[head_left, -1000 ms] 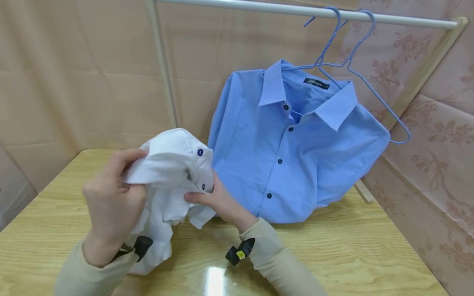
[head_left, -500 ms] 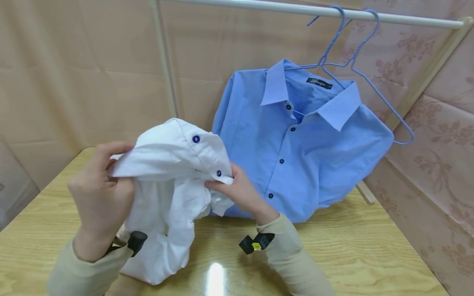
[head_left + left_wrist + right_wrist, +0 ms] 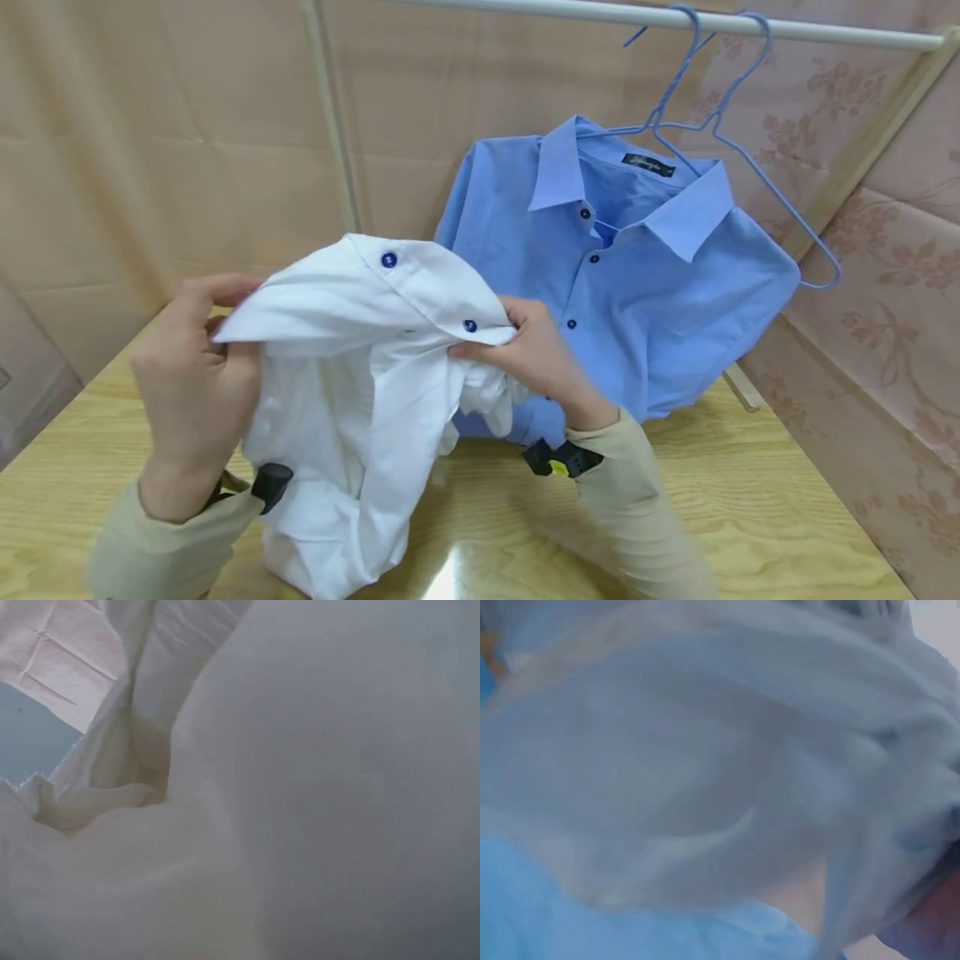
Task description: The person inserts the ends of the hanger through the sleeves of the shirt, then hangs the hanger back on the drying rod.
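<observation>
Because its edge is pinched at both ends, a white garment (image 3: 405,408) is held spread at the near left, apparently so that the cloth is kept from folding over itself. Its left corner is gripped by the left hand (image 3: 191,375); its right end, beside a dark blue button (image 3: 469,326), is pinched between the thumb and fingers of the right hand (image 3: 543,358). Loose cloth is left to hang below; whether the table (image 3: 757,500) is touched cannot be told. Farther right, two blue hangers (image 3: 671,88) are hooked over a white rail (image 3: 847,32). Within the blue shirt's (image 3: 510,225) open collar, part of one hanger is enclosed, seemingly as support.
</observation>
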### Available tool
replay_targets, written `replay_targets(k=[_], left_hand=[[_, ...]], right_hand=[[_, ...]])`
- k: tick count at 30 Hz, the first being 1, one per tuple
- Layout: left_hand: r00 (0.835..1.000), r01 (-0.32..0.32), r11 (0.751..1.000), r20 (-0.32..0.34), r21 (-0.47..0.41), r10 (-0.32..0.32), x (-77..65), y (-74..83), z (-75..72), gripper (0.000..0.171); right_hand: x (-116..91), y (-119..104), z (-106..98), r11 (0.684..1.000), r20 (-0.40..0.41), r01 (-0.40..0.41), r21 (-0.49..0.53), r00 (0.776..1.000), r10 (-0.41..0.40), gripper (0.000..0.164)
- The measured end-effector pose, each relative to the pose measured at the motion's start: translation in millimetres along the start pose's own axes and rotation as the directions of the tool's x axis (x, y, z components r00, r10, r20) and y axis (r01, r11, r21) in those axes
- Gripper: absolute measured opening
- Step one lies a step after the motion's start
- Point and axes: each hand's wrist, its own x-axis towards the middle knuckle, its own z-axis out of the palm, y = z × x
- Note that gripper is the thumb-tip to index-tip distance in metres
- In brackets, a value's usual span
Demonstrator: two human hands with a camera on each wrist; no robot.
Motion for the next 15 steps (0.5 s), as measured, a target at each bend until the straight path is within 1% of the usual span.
replay_targets(k=[3, 5, 7, 8, 9, 10, 12, 13, 14, 15], left_hand=[[0.997, -0.017, 1.0, 0.071, 0.004, 0.017, -1.2, -0.8, 4.7, 0.023], [0.991, -0.035, 0.999, 0.134, 0.029, 0.03, -2.1, -2.6, 7.5, 0.025], [0.976, -0.052, 0.996, 0.217, 0.068, 0.036, -2.9, -5.5, 9.1, 0.03], [0.963, -0.067, 0.994, 0.265, 0.091, 0.041, -3.3, -7.4, 9.7, 0.031], [0.947, -0.085, 0.99, 0.319, 0.113, 0.045, -3.7, -9.4, 10.0, 0.031], [0.925, -0.1, 0.986, 0.379, 0.136, 0.041, -4.2, -11.4, 10.3, 0.03], [0.872, -0.134, 0.977, 0.488, 0.167, 0.036, -5.6, -15.4, 11.5, 0.029], [0.844, -0.151, 0.973, 0.535, 0.173, 0.036, -6.6, -17.3, 12.6, 0.03], [0.818, -0.169, 0.971, 0.573, 0.167, 0.044, -7.7, -19.0, 14.5, 0.031], [0.794, -0.187, 0.97, 0.606, 0.153, 0.057, -8.9, -20.7, 16.9, 0.033]], right_hand=[[1, -4, -10, 0.999, -0.035, -0.009, -0.051, 0.999, 0.007, 0.032], [1, -5, -14, 0.997, -0.046, -0.022, -0.07, 0.999, 0.019, 0.034], [0, -3, -16, 0.996, -0.047, -0.028, -0.089, 0.999, 0.024, 0.034], [0, -1, -16, 0.994, -0.049, -0.028, -0.102, 0.999, 0.023, 0.035], [-1, 1, -16, 0.992, -0.046, -0.025, -0.122, 0.999, 0.019, 0.036], [-2, 5, -15, 0.989, -0.037, -0.014, -0.149, 0.999, 0.008, 0.037], [-3, 12, -13, 0.972, -0.011, 0.033, -0.232, 0.999, -0.036, 0.038], [-3, 15, -11, 0.957, 0.009, 0.062, -0.283, 0.998, -0.062, 0.038], [-4, 19, -10, 0.935, 0.035, 0.098, -0.341, 0.995, -0.091, 0.039], [-5, 22, -7, 0.904, 0.063, 0.14, -0.405, 0.99, -0.125, 0.039]])
